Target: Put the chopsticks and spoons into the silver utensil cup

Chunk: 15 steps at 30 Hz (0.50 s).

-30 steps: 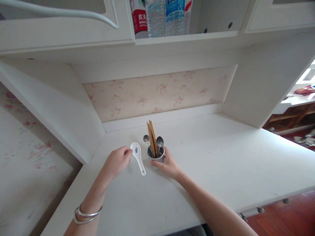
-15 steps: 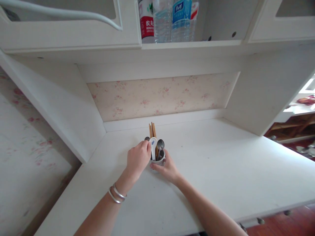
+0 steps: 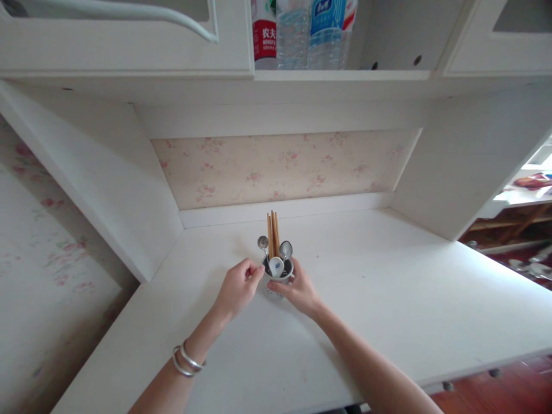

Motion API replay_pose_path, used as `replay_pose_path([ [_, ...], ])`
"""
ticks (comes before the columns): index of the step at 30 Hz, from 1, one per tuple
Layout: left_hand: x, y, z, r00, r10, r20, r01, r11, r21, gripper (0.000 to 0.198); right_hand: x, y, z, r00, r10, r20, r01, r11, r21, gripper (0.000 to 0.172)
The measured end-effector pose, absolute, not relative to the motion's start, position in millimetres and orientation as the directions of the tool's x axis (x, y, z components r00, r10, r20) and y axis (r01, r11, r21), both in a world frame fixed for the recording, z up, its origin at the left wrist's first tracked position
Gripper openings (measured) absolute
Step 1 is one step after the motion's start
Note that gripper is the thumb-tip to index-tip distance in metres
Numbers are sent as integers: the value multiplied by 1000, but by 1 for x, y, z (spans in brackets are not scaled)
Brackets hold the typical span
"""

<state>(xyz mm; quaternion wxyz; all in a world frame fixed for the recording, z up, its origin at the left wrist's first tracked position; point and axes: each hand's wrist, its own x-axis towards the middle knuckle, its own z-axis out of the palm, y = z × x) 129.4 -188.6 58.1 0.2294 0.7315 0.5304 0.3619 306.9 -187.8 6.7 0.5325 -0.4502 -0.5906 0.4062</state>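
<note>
My right hand (image 3: 297, 290) clasps the round white, dark-patterned cup (image 3: 272, 293) on the smooth white desk (image 3: 388, 293); my left hand (image 3: 241, 284), fingers loosely curled, is free beside the white, blue-marked ceramic spoon (image 3: 276, 266) inside.

Viewed from the wearer's head, near the countertop (image 3: 388, 305), facing forward and down, with cupboard (image 3: 340, 76) at twelve o'clock.

On the table (image 3: 388, 282), a cup (image 3: 281, 280). Inside it, chopsticks (image 3: 273, 234) toward the back, one spoon (image 3: 263, 242) left of them, another spoon (image 3: 286, 249) right, a third spoon (image 3: 276, 267) in front. Just left of the cup, the left hand (image 3: 237, 286); around its right side, the right hand (image 3: 301, 292). Behind, a wall panel (image 3: 276, 169); overhead, bottles (image 3: 294, 40) in a cabinet (image 3: 129, 52).
</note>
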Motion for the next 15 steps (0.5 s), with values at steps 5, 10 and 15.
replay_pose_path([
  [5,117,-187,27,171,981,94,534,-173,828,38,352,-163,18,99,961,257,165,239,-957,62],
  [10,113,-182,-2,199,980,4,524,-110,845,36,420,-127,21,365,892,266,351,133,-927,66],
  [15,115,-180,-8,251,967,-45,508,-92,856,35,473,-104,15,502,824,262,330,98,-939,63],
])
